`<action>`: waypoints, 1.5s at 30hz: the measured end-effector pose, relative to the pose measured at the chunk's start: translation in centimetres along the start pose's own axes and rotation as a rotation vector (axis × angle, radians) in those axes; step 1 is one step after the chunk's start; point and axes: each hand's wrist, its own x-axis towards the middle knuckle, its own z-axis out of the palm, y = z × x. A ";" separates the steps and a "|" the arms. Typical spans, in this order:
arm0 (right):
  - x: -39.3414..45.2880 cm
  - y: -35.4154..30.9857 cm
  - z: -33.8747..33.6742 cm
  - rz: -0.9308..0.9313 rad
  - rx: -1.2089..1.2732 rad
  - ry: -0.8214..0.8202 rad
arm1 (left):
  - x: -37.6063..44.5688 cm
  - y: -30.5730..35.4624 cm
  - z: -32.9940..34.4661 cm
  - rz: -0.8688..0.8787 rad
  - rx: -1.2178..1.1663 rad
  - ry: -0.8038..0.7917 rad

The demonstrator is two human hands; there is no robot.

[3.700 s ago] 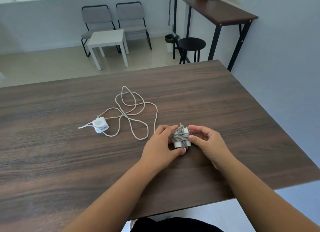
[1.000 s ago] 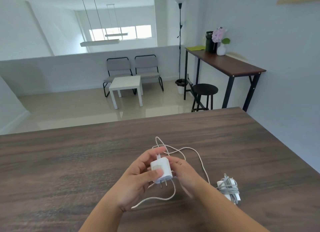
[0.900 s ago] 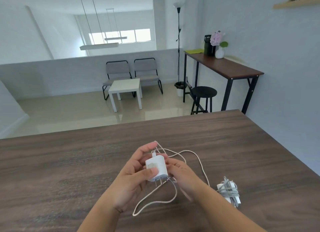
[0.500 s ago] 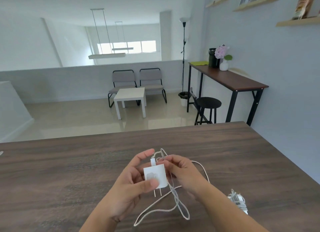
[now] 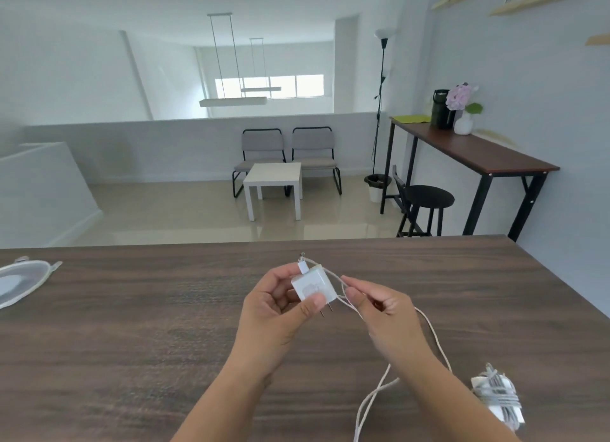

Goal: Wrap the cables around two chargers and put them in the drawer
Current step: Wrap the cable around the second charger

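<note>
Gripped between left hand (image 5: 277,313) thumb and fingers, white charger (image 5: 313,287) points its prongs down while right hand (image 5: 379,309) pinches its cable (image 5: 432,329).

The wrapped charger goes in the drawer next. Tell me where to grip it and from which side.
Grip the wrapped charger across its coiled middle, fingers on the two long cable-covered sides, coming down from above. It lies flat on the table near the right forearm, so only the top and sides are open. A judgement: clamping over the turns should also keep the loose cable end from unwinding.
</note>
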 end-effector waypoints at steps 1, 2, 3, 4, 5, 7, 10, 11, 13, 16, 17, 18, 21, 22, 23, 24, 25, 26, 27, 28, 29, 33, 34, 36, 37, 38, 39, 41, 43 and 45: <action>-0.3 0.1 0.4 -0.012 -0.038 -0.030 | 0.1 -0.1 -0.1 0.012 -0.003 0.015; -0.6 0.2 0.8 -0.036 -0.083 -0.066 | 0.2 -0.1 -0.3 0.021 -0.007 0.035; -0.9 0.3 1.2 -0.063 -0.145 -0.102 | 0.4 -0.2 -0.4 0.026 -0.012 0.062; -1.2 0.4 1.5 -0.097 -0.210 -0.129 | 0.6 -0.3 -0.6 0.027 -0.015 0.092; -1.5 0.5 1.8 -0.140 -0.276 -0.145 | 0.8 -0.4 -0.7 0.027 -0.010 0.122; -1.8 0.7 2.0 -0.258 -0.406 -0.168 | 1.3 -0.7 -1.1 0.029 0.027 0.156; -1.7 0.1 1.8 -0.374 -0.542 -0.207 | 1.6 -1.2 -1.7 0.029 0.095 0.153; -1.6 -0.2 1.7 -0.388 -0.571 -0.220 | 1.6 -1.3 -1.9 0.025 0.117 0.145; -1.4 -0.7 1.5 -0.415 -0.616 -0.250 | 1.6 -1.4 -2.1 0.018 0.149 0.116; -1.1 -1.7 1.0 -0.415 -0.637 -0.288 | 1.4 -1.7 -2.3 0.018 0.185 0.064; -0.9 -2.1 0.8 -0.408 -0.636 -0.302 | 1.3 -1.7 -2.4 0.018 0.199 0.042; -0.8 -2.4 0.6 -0.404 -0.640 -0.319 | 1.2 -1.9 -2.6 0.020 0.222 0.019; 0.0 -3.6 -0.1 -0.387 -0.667 -0.407 | 1.0 -2.1 -3.1 0.040 0.322 -0.034; 0.3 -3.9 -0.3 -0.385 -0.668 -0.437 | 1.0 -2.1 -3.3 0.047 0.352 -0.052; 0.6 -4.2 -0.5 -0.389 -0.668 -0.462 | 1.0 -2.1 -3.4 0.052 0.377 -0.075; 0.8 -4.5 -0.7 -0.393 -0.666 -0.481 | 1.0 -2.0 -3.6 0.057 0.394 -0.102; 1.0 -4.9 -0.9 -0.392 -0.660 -0.494 | 0.9 -2.0 -3.7 0.062 0.403 -0.129; 1.2 -5.3 -1.0 -0.387 -0.650 -0.501 | 0.9 -1.9 -3.8 0.066 0.410 -0.157; 1.5 -5.6 -1.1 -0.378 -0.641 -0.505 | 0.9 -1.9 -3.8 0.066 0.418 -0.184; 1.7 -6.0 -1.2 -0.370 -0.636 -0.508 | 0.9 -1.8 -3.8 0.062 0.428 -0.212; 1.9 -6.3 -1.2 -0.359 -0.629 -0.508 | 0.9 -1.8 -3.8 0.057 0.436 -0.238; 2.5 -7.0 -1.3 -0.282 -0.531 -0.506 | 0.8 -1.4 -3.7 0.036 0.436 -0.333; 2.6 -7.0 -1.3 -0.250 -0.494 -0.511 | 0.8 -1.2 -3.7 0.027 0.427 -0.357; 2.8 -6.7 -1.4 -0.206 -0.417 -0.519 | 0.7 -0.8 -3.8 0.003 0.404 -0.391; 2.9 -6.5 -1.5 -0.203 -0.378 -0.521 | 0.7 -0.6 -3.9 -0.010 0.390 -0.406; 3.0 -6.1 -1.5 -0.197 -0.325 -0.524 | 0.7 -0.4 -4.0 -0.024 0.372 -0.429; 3.0 -5.7 -1.5 -0.180 -0.259 -0.528 | 0.7 -0.3 -4.1 -0.037 0.354 -0.456; 3.0 -4.9 -1.4 -0.132 -0.116 -0.533 | 0.7 -0.3 -4.1 -0.059 0.300 -0.497; 2.9 -4.0 -1.1 -0.105 -0.025 -0.514 | 0.6 -0.6 -4.0 -0.065 0.210 -0.483; 2.6 -3.3 -0.6 -0.084 0.024 -0.496 | 0.6 -1.1 -3.6 -0.055 0.119 -0.414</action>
